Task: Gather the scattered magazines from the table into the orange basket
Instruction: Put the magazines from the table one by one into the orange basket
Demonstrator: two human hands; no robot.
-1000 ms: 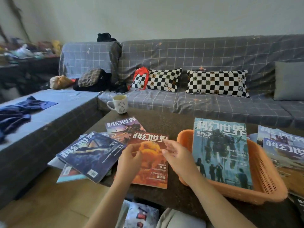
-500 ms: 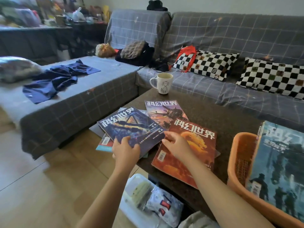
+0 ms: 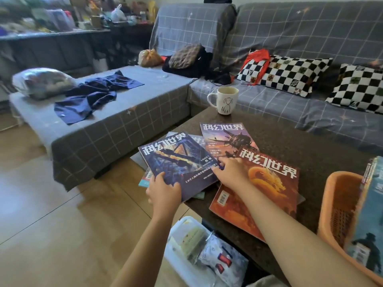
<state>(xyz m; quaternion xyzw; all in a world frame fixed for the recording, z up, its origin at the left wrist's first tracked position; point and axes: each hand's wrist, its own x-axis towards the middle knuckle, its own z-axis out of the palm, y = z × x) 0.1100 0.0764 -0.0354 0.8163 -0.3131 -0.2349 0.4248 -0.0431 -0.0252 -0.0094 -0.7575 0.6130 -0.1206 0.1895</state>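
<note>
A dark stone-topped coffee table (image 3: 294,150) is standing before a grey checked sofa (image 3: 290,38), with a white mug (image 3: 224,100) beyond both hands. The left hand (image 3: 163,192) is gripping the near edge of the dark blue magazine (image 3: 176,162), thumb on its cover, while the right hand (image 3: 231,172) is curling its fingers onto that magazine's right edge, lying over the orange magazine (image 3: 267,183). The purple magazine (image 3: 226,137) is lying just beyond the right hand, and the orange basket (image 3: 339,204), holding upright magazines, is sitting well to its right.

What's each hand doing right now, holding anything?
Left hand: closed on the near edge of the dark blue magazine.
Right hand: fingers at the same magazine's right edge, palm over the orange magazine; grip cannot be told.
</note>
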